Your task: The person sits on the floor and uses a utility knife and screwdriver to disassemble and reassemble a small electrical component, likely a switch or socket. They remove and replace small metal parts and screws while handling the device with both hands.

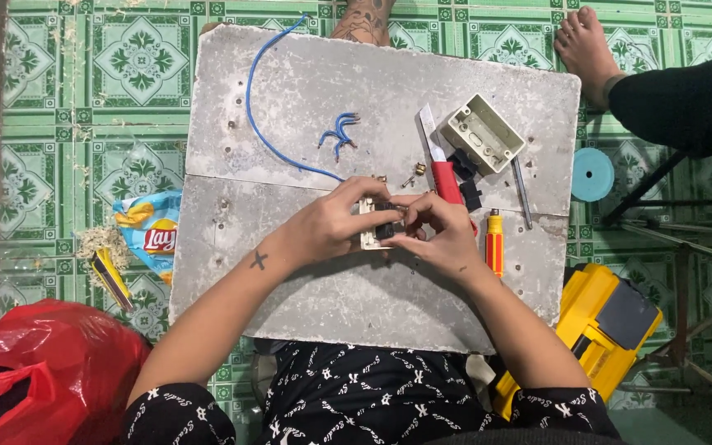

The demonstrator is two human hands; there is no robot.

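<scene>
A grey slab counter (306, 305) is lying across the person's lap. Over its middle, the left hand (335, 222) and right hand (442, 235) are holding a small beige switch module (370, 231), fingers pinching it from both sides. It seems a fitting step; finer fingertip work looks next. Its long axis is running roughly toward and away from the person.

switch module (377, 231) | beige, small, rectangular | held over grey board's middle
</scene>
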